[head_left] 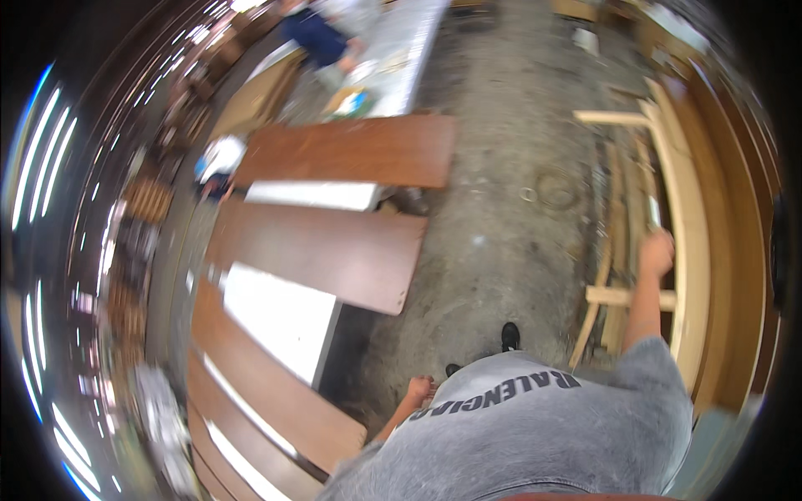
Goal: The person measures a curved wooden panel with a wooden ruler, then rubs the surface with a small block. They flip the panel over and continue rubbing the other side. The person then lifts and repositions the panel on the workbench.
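At the scene's right, the right hand [657, 253] is beside the pale wooden frame [690, 250] (whether its fingers grip anything, I cannot tell). Near the grey shirt [535, 426], the left hand's [421, 389] fingers curl closed.

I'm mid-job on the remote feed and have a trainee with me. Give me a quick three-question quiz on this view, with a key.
1. Multiple choice: which side's hand is nearer the pale timber frame?
A) left
B) right
C) both equally near

2. Fill in the blank: the brown panels lie on the person's ____ side.

3. True or false: the left hand is gripping the pale timber frame.

Key:
1. B; the right hand is beside the frame's long beam.
2. left
3. False; the left hand is low beside the grey shirt, well away from the frame.
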The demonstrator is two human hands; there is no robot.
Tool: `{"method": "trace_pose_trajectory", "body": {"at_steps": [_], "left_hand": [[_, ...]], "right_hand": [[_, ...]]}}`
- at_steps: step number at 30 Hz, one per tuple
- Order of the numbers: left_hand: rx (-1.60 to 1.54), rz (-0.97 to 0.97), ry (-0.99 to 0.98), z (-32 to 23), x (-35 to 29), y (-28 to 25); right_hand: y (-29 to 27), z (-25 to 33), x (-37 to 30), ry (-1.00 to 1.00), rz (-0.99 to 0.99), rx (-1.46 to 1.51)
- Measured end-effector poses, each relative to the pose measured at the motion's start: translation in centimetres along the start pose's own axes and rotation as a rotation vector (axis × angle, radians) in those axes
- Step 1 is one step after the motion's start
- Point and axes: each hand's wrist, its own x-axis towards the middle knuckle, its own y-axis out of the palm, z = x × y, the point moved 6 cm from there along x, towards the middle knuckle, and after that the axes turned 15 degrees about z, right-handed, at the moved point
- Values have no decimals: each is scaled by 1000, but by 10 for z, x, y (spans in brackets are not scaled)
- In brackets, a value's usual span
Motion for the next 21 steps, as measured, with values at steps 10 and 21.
{"method": "trace_pose_trajectory", "body": {"at_steps": [10, 21], "left_hand": [[-529, -108, -148, 13, 27, 10], [-705, -271, 24, -12, 48, -74]], "right_hand": [[10, -11, 10, 178, 267, 39], [-23, 6, 1, 102, 97, 94]]}}
